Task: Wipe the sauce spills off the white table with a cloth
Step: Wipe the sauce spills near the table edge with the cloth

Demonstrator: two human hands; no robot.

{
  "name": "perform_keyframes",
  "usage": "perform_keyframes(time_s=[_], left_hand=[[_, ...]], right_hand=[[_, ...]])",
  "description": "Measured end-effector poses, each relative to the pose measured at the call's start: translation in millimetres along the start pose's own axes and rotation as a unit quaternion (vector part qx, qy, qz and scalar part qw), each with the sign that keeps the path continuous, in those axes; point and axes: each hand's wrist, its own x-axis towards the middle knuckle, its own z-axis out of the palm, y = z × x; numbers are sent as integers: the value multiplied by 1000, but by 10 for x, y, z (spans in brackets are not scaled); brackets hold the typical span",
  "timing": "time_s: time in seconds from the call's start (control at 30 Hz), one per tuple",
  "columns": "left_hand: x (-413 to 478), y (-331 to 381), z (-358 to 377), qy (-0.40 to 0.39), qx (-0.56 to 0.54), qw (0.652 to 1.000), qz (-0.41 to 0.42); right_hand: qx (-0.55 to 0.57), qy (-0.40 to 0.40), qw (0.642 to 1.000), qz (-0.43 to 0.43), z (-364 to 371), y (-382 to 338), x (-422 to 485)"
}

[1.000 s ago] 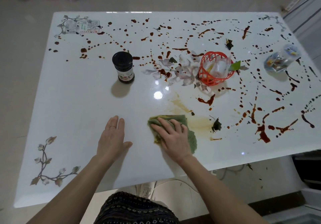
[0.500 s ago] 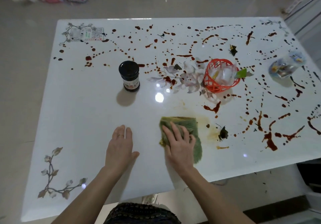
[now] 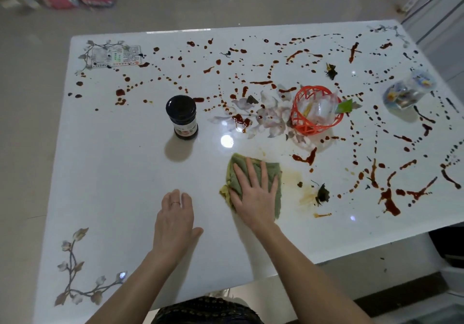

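A glossy white table (image 3: 120,180) is spattered with dark red-brown sauce spills (image 3: 305,157) over its far and right parts. A green cloth (image 3: 272,173) lies flat near the table's middle front, and my right hand (image 3: 253,193) presses on it with straight, spread fingers. A faint yellowish smear (image 3: 295,175) shows just right of the cloth. My left hand (image 3: 175,218) rests flat on the bare table to the left of the cloth, a ring on one finger.
A dark jar (image 3: 182,116) with a black lid stands left of centre. An orange plastic basket (image 3: 315,110) holding clear cups sits behind the cloth. A clear cup (image 3: 408,92) lies at the far right. Small dark leaf scraps (image 3: 322,194) lie beside the smear.
My right hand has pushed the cloth away from me and a little rightward, toward the table's middle. The yellowish smear behind it has thinned. My left hand stays resting flat.
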Motion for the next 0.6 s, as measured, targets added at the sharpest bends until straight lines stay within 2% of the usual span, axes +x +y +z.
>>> perform_keyframes(time_s=[0.07,0.23,0.43,0.6], left_hand=[[5,10,-7,-3,5,1000,0],[24,26,-33,-11,29,1000,3],[39,18,-57,0,62,998,15],[41,13,-73,5,70,997,18]], right_hand=[[-2,24,1000,-18,75,-75,-163],[-32,8,998,-54,111,-25,-77],[-37,-67,997,11,-47,-36,401],[-3,-19,1000,22,-11,-86,263]])
